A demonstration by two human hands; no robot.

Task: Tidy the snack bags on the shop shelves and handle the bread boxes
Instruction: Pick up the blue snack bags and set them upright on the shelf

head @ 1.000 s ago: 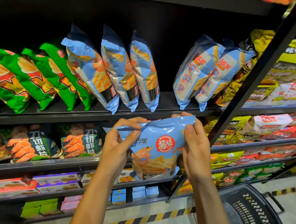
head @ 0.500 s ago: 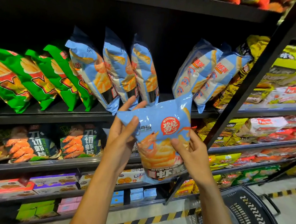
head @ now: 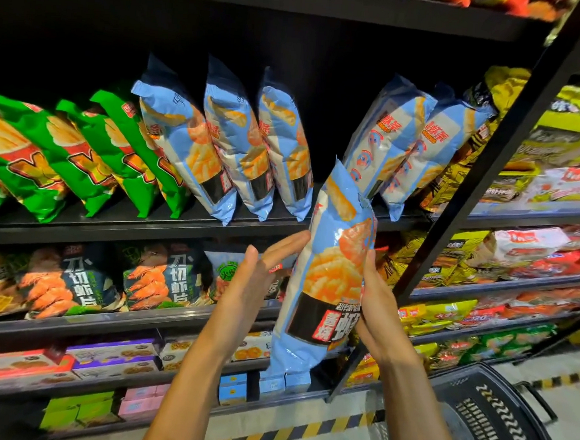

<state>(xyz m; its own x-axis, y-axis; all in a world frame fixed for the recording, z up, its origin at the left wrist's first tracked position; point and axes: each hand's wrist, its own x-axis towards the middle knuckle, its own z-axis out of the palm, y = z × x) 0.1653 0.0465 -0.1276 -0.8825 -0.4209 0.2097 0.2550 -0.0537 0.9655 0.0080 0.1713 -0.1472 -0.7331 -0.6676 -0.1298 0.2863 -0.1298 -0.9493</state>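
Now the blue snack bag (head: pixel 329 274) stood upright between both hands, just below the gap in the blue row at twelve o'clock, probably so it could slide in there. The right hand (head: pixel 376 308) curled around its side. The left hand (head: pixel 260 276) stayed flat, fingers straight, touching its edge.

Blue snack bag (head: pixel 329 277) now turned upright and raised toward the shelf, left hand (head: pixel 253 282) opened flat against its side, right hand (head: pixel 378 308) shifted to its right edge
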